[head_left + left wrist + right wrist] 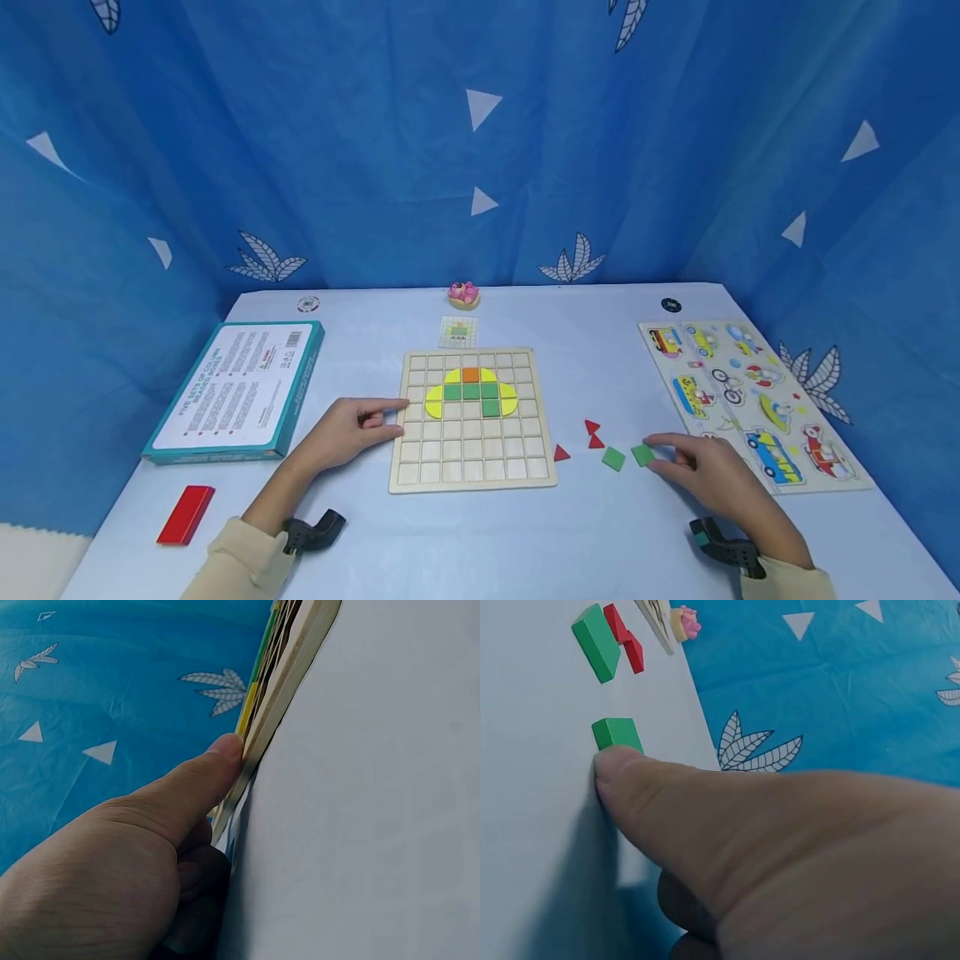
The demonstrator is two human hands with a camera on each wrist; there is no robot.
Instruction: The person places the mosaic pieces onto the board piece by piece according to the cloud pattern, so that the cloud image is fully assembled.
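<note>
A wooden grid board lies mid-table, bearing yellow curved tiles, several green square tiles and an orange square tile. My left hand touches the board's left edge with extended index finger and thumb; its other fingers are curled under. In the left wrist view the thumb meets the board's side. Right of the board, my right hand pinches a green square tile at the table surface. Another green square and red triangle tiles lie between that hand and the board.
Behind the board lie a small pattern card and a pink figurine. A teal-edged box and a red block are at left. A vehicle picture puzzle lies at right. Blue curtain hangs behind the table.
</note>
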